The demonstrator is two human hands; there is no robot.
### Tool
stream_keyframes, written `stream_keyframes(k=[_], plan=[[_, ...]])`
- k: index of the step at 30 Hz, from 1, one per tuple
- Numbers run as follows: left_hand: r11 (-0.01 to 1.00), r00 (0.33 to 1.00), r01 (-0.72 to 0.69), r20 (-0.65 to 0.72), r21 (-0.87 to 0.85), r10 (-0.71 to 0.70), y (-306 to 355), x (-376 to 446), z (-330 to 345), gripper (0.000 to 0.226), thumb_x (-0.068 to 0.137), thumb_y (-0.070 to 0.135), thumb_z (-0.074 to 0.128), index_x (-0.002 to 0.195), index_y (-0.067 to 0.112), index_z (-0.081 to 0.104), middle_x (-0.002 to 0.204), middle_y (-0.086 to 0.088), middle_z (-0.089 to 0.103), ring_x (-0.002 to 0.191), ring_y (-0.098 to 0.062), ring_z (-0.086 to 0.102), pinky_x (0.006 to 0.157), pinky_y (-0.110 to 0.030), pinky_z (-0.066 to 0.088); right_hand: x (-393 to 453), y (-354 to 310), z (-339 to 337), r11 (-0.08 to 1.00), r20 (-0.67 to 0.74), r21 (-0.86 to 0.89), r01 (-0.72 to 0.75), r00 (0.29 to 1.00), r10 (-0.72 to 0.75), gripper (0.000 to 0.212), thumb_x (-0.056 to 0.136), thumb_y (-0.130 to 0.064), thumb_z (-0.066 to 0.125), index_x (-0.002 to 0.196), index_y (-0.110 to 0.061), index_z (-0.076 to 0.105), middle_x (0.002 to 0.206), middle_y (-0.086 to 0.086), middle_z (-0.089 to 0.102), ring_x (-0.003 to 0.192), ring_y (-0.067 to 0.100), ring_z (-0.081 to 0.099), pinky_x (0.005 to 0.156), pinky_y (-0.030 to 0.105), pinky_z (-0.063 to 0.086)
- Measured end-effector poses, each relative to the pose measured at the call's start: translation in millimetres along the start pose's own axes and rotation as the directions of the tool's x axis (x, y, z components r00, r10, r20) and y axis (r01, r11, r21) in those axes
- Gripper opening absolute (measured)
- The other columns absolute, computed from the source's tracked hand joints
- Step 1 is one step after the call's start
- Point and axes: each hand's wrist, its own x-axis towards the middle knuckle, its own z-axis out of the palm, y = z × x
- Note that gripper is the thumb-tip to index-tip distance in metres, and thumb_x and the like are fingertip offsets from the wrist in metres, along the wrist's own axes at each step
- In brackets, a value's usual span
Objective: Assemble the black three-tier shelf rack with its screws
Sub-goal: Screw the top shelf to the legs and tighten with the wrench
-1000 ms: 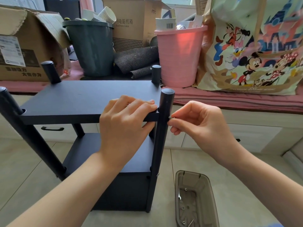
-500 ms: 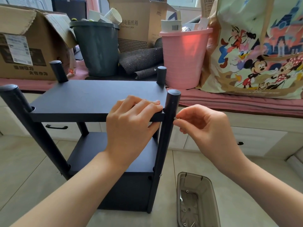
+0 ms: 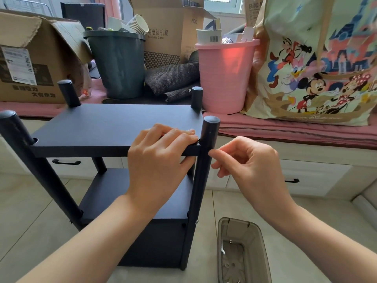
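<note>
Black rack point(image 3: 106, 127), four posts, left hand point(image 3: 157, 160) gripping top shelf, right hand point(image 3: 251, 166) fingers curled

Shelf rack point(image 3: 114, 127): one
Posts point(image 3: 208, 139): four
Bins point(image 3: 117, 64): two
Cardboard boxes point(image 3: 40, 58): two
Hands point(image 3: 159, 160): two

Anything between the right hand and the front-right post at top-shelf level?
Nothing visible. The right hand has its fingertips against the front-right post at the top shelf; the left hand grips the shelf edge on the other side.
</note>
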Motion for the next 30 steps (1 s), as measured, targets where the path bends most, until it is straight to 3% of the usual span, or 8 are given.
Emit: stream_keyframes(k=[17,25,30], plan=[[1.000,1.000,-0.015,-0.008,0.010,0.015,0.9,1.1,-0.3,0.008,0.087,0.021,0.081,0.090,0.014,0.081,0.089,0.003,0.078,0.084,-0.026,0.073,0.070,-0.040,0.056,-0.3,-1.1,-2.2,0.999,-0.003,-0.052,0.013,1.000,-0.014,0.005,0.084,-0.010,0.078,0.085,-0.015,0.075,0.071,-0.012,0.074,0.063,0.003,0.070,0.066,0.020,0.057],[1.000,1.000,-0.012,-0.006,-0.004,0.012,0.8,0.7,0.5,0.011,0.087,0.024,0.081,0.091,0.014,0.081,0.090,0.002,0.078,0.085,-0.027,0.073,0.071,-0.041,0.056,-1.1,1.4,1.7,0.999,0.003,-0.033,0.004,1.000,-0.004,0.007,0.089,-0.016,0.072,0.082,-0.014,0.072,0.068,-0.009,0.072,0.061,0.008,0.070,0.065,0.023,0.057],[1.000,1.000,-0.010,0.020,0.000,0.010,1.4,1.6,-0.5,0.014,0.088,0.026,0.080,0.094,0.013,0.080,0.092,0.001,0.078,0.087,-0.027,0.072,0.073,-0.040,0.054,-1.7,1.7,1.4,0.998,0.002,-0.059,0.018,1.000,-0.018,0.009,0.089,-0.019,0.073,0.081,-0.014,0.071,0.065,-0.009,0.071,0.062,0.007,0.069,0.062,0.018,0.054]])
